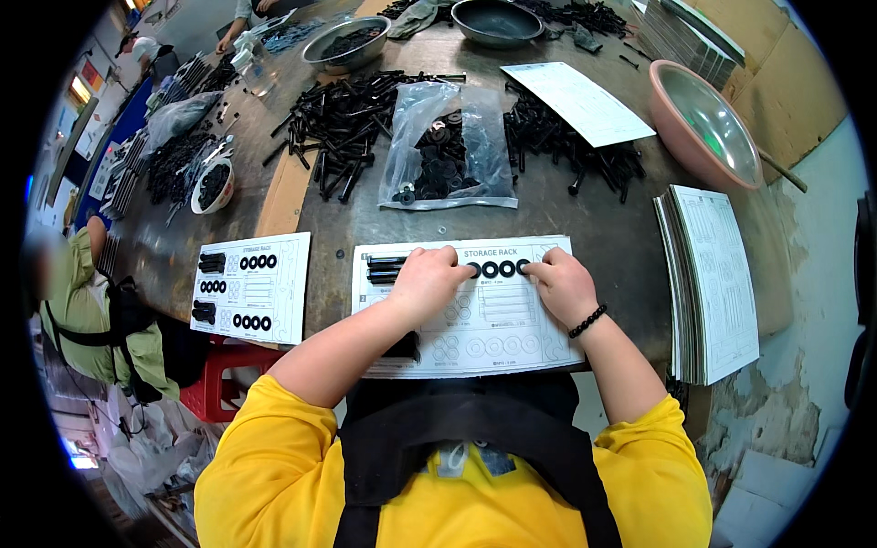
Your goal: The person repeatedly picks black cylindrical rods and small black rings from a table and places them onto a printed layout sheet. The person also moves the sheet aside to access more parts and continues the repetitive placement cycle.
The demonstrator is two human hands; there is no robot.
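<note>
A white printed card (557, 342) lies in front of me at the table's near edge. Across its upper part runs a row of several black washers (491, 270). My left hand (427, 279) has its fingers closed at the row's left end, on the leftmost washer (475, 270). At the other end, my right hand (561, 285) pinches the rightmost washer (523, 267). Black bolts (384, 268) lie at the card's upper left, partly behind my left hand. More black parts (405, 346) at the lower left are mostly covered by my left forearm.
A second card (288, 292) with bolts and washers lies left. Beyond are a clear bag of washers (448, 169), bolt piles (352, 119), a loose sheet (580, 100) and metal bowls (498, 23). Stacked cards (713, 283) and a pink basin (671, 119) stand right. Another person (91, 320) sits left.
</note>
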